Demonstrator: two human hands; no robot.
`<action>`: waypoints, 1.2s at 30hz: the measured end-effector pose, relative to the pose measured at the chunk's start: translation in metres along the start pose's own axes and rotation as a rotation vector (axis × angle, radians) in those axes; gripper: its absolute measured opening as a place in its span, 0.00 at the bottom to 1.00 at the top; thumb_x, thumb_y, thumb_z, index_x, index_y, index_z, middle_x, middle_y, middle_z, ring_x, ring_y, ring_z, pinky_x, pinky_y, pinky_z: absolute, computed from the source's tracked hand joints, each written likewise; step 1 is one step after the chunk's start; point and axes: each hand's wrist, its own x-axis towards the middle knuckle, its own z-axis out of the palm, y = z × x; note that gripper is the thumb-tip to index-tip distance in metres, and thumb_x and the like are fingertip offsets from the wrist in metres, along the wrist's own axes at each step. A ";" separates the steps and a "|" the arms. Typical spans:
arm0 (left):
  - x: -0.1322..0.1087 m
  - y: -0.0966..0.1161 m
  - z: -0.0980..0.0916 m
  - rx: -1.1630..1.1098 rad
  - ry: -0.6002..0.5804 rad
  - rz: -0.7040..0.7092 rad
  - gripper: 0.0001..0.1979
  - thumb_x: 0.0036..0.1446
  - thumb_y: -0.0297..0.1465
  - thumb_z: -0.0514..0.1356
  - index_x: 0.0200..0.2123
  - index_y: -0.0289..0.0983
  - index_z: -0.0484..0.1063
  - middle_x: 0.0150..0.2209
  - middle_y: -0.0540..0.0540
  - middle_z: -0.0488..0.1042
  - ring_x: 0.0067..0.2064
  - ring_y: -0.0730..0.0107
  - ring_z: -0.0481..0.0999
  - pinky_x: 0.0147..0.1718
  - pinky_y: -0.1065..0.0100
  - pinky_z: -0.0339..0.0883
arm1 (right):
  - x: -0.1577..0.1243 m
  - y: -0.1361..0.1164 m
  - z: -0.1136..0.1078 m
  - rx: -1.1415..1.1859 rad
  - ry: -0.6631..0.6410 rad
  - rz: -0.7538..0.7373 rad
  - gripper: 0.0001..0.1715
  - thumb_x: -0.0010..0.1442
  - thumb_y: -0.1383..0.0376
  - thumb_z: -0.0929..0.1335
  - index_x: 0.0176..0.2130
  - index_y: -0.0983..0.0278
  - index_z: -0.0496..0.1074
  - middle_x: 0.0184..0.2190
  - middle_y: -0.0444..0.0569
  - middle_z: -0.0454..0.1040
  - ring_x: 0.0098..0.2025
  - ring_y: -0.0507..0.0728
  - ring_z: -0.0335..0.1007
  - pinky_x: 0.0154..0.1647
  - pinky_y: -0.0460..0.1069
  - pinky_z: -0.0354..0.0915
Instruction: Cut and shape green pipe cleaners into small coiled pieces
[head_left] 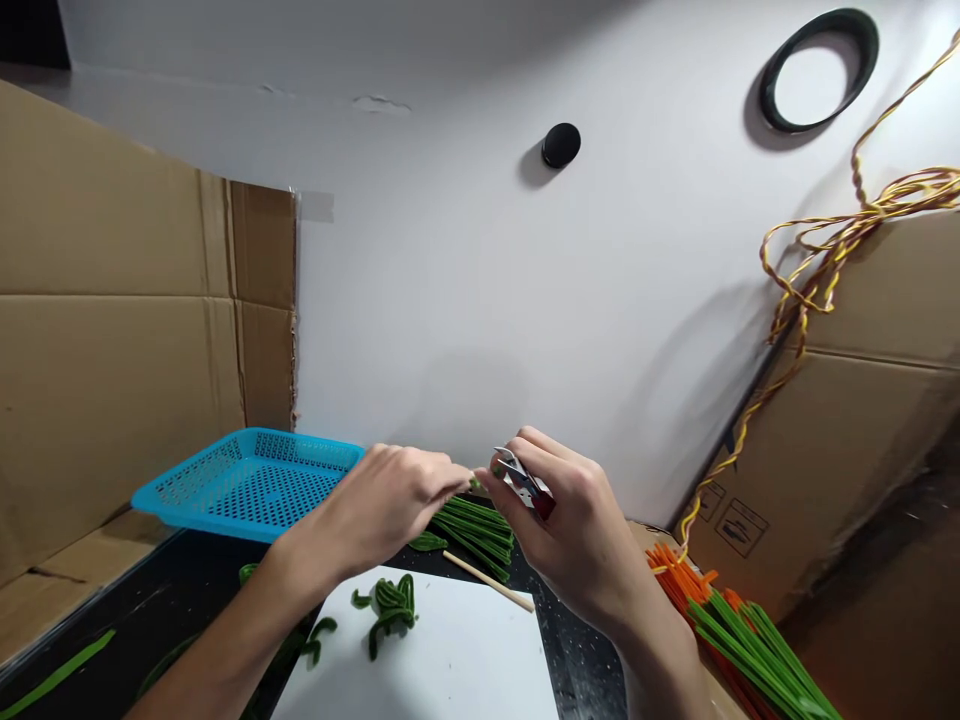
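Observation:
My left hand pinches a small green pipe-cleaner piece at its fingertips. My right hand grips small pliers with red handles, jaws right at that green piece. Both hands are raised above a black table. Below them a bundle of green pipe cleaners lies on the table, beside a thin wooden stick. A folded green pipe-cleaner shape rests on a white sheet.
A blue perforated tray stands at the left. Orange and green pipe cleaners lie at the right. Cardboard walls flank both sides. Twisted yellow wire hangs over the right box. More green pieces lie at lower left.

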 end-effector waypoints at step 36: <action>-0.009 0.008 -0.022 -0.443 -0.047 -0.077 0.24 0.72 0.49 0.51 0.35 0.36 0.73 0.28 0.52 0.63 0.31 0.79 0.57 0.30 0.73 0.51 | -0.005 0.014 -0.015 0.635 -0.403 0.072 0.24 0.69 0.63 0.68 0.62 0.61 0.77 0.27 0.41 0.59 0.28 0.45 0.48 0.28 0.42 0.49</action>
